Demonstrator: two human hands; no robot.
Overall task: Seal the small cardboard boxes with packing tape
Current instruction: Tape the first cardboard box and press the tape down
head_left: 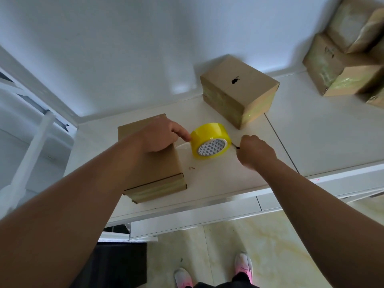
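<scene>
Left of the tape roll (pixel 211 140), your left hand (pixel 160 136) lay on the near box (pixel 153 175), fingers curled, tips touching the roll's rim. Gripping it or not, I couldn't tell. The roll was yellow and tilted, its white patterned core facing you, a clear strip running back to the box. Just right of it, your right hand (pixel 255 151) was curled tight, pinching a small dark thing (pixel 237 146).

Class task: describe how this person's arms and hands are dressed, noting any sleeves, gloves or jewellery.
The left hand and right hand are ungloved; no ring, watch or bracelet shows. The left arm and right arm are bare, with no sleeve in view.
</scene>
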